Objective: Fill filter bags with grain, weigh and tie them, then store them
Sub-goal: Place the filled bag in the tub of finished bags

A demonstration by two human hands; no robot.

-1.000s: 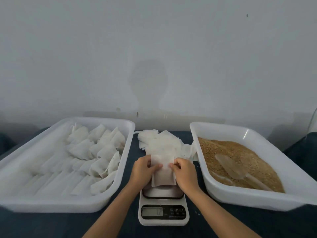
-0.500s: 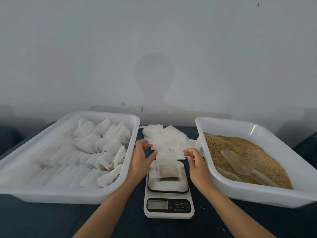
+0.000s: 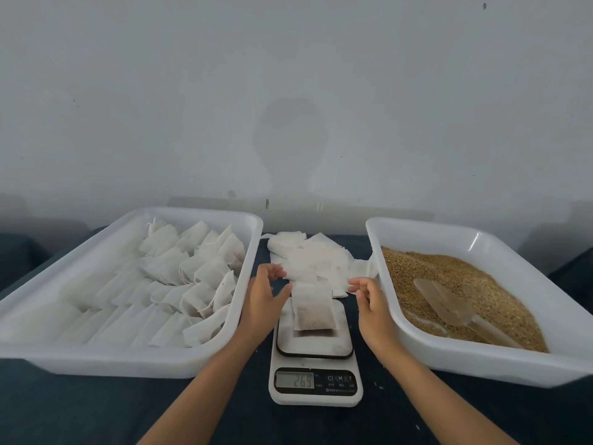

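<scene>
A second ago I pinched the filled bag [image 3: 313,313] with both hands; now it lies alone on the scale [image 3: 315,350], lower centre of the frame. My left hand [image 3: 263,300] and right hand [image 3: 372,305] hang on either side of it, fingers relaxed, holding nothing.

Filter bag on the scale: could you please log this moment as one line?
stage: weighing | filled filter bag lying on scale | left hand open, clear | right hand open, clear | next: tie

Dim, soft light; head shadow on wall [image 3: 288,139].
</scene>
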